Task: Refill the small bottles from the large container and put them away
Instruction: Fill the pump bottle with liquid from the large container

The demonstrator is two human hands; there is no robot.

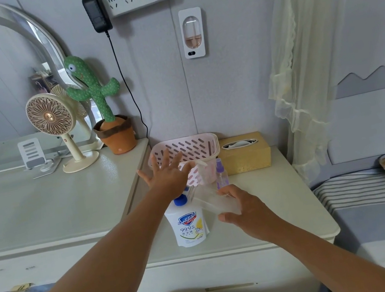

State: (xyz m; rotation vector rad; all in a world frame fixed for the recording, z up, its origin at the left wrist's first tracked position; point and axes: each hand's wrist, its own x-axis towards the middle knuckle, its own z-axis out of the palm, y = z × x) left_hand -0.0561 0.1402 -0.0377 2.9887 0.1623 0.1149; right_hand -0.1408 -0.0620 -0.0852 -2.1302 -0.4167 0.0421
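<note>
- Our right hand (246, 211) grasps a clear small bottle (218, 201), held tilted above the nightstand (287, 206), its far end close to the big soap bottle (187, 224).
- That soap bottle, blue-capped, stands upright near the nightstand's front edge, towards its left side.
- Our left hand (166, 176) hovers released, fingers spread, before the pink basket (186, 147) at the back left corner.
- We see a purple spray bottle (221, 175) just beside the basket, and a gold tissue box (246, 155) along the back edge.

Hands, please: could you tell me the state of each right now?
Left hand: open, fingers spread, holding nothing.
Right hand: holds a clear small bottle.
</note>
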